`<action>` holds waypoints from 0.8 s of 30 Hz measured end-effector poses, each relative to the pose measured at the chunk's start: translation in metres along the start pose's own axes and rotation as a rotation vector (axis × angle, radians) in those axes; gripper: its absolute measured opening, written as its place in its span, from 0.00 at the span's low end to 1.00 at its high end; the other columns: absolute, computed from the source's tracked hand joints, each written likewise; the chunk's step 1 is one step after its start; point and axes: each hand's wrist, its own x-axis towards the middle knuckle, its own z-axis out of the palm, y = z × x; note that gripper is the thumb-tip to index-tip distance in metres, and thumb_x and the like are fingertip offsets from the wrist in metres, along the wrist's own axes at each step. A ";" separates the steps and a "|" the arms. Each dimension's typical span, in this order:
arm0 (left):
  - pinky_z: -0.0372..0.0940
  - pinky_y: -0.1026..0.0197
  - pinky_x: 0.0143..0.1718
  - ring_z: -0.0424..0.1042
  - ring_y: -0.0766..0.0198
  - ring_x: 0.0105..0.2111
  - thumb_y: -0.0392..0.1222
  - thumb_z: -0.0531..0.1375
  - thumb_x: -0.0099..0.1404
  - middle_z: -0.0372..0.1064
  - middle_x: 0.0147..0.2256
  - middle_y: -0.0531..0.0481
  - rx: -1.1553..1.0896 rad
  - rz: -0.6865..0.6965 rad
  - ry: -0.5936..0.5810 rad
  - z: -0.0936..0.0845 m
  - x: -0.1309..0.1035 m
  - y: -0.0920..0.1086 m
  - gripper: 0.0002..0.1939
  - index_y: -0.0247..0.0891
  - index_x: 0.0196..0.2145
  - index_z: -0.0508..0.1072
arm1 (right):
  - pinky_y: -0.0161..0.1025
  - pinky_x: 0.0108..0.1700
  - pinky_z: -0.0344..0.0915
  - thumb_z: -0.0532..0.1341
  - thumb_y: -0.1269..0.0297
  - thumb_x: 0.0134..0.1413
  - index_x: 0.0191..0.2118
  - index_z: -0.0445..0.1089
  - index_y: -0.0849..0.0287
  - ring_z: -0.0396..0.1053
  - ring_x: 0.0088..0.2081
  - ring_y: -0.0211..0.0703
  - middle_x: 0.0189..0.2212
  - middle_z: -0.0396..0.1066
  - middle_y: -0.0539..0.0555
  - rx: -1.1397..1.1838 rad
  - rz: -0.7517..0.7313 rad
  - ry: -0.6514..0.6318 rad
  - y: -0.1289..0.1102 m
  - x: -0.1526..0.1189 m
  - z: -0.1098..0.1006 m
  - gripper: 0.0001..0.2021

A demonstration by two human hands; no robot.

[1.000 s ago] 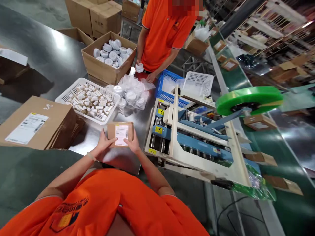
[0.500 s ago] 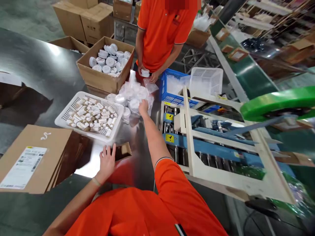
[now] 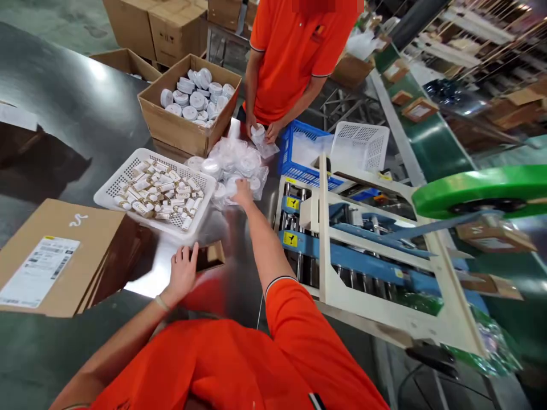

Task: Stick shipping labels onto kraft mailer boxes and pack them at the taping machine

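Note:
My left hand (image 3: 183,272) is at the left end of a small open cardboard box (image 3: 217,253), its fingers curled at the wall and partly hiding it. My right hand (image 3: 243,192) reaches out to the near side of a pile of white round tubs in clear plastic bags (image 3: 237,159). Its fingers close over one bagged tub, mostly hidden beneath them. Left of the pile, a white perforated basket (image 3: 105,193) holds many small white-labelled vials (image 3: 164,191).
Behind the basket stands a carton (image 3: 171,136) of white round tubs. Across the table, a co-worker's hands (image 3: 260,132) hold a bagged tub. Flat cardboard (image 3: 98,228) lies left; a roller machine (image 3: 325,245) and blue crate (image 3: 294,165) stand right.
My right hand has drawn slightly back and left over the near bagged tubs. My left hand stays by the box, fingers closer together. The co-worker's tub is now in a clear bag.

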 end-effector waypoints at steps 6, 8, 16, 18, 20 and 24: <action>0.63 0.30 0.66 0.64 0.26 0.66 0.55 0.70 0.67 0.65 0.65 0.21 -0.131 0.117 0.005 0.002 0.010 -0.008 0.48 0.28 0.76 0.63 | 0.45 0.68 0.66 0.69 0.68 0.65 0.71 0.61 0.69 0.64 0.69 0.55 0.69 0.66 0.70 0.196 -0.002 0.104 0.006 -0.096 0.019 0.33; 0.61 0.30 0.68 0.63 0.27 0.68 0.58 0.73 0.63 0.65 0.66 0.23 -0.248 0.207 -0.004 0.007 0.018 -0.006 0.53 0.29 0.76 0.62 | 0.49 0.73 0.63 0.68 0.65 0.67 0.72 0.61 0.71 0.61 0.72 0.60 0.70 0.64 0.73 0.240 -0.060 0.233 0.005 -0.136 0.018 0.33; 0.61 0.33 0.71 0.64 0.35 0.67 0.58 0.78 0.57 0.63 0.68 0.27 -0.647 0.237 0.134 0.028 0.029 0.010 0.66 0.30 0.80 0.49 | 0.58 0.73 0.66 0.65 0.61 0.69 0.70 0.70 0.59 0.67 0.70 0.63 0.67 0.70 0.68 0.068 -0.401 -0.111 -0.017 -0.283 0.043 0.26; 0.61 0.34 0.70 0.65 0.35 0.66 0.56 0.76 0.59 0.66 0.66 0.28 -0.579 0.271 0.104 0.026 0.026 0.013 0.59 0.32 0.78 0.56 | 0.56 0.70 0.70 0.70 0.54 0.66 0.70 0.70 0.66 0.70 0.68 0.65 0.67 0.71 0.72 0.057 -0.372 -0.311 -0.029 -0.281 0.050 0.33; 0.60 0.34 0.70 0.67 0.37 0.63 0.55 0.73 0.63 0.70 0.63 0.30 -0.467 0.324 0.042 0.020 0.025 0.016 0.47 0.34 0.74 0.65 | 0.52 0.67 0.71 0.75 0.54 0.60 0.65 0.74 0.71 0.72 0.66 0.64 0.64 0.74 0.73 0.048 -0.401 -0.526 -0.038 -0.262 0.047 0.34; 0.53 0.35 0.74 0.74 0.44 0.55 0.55 0.68 0.71 0.78 0.55 0.36 -0.267 0.439 -0.064 0.010 0.030 0.020 0.33 0.36 0.67 0.73 | 0.41 0.52 0.76 0.81 0.66 0.42 0.38 0.85 0.63 0.80 0.44 0.51 0.36 0.84 0.54 -0.002 -0.543 -0.834 -0.045 -0.200 0.010 0.14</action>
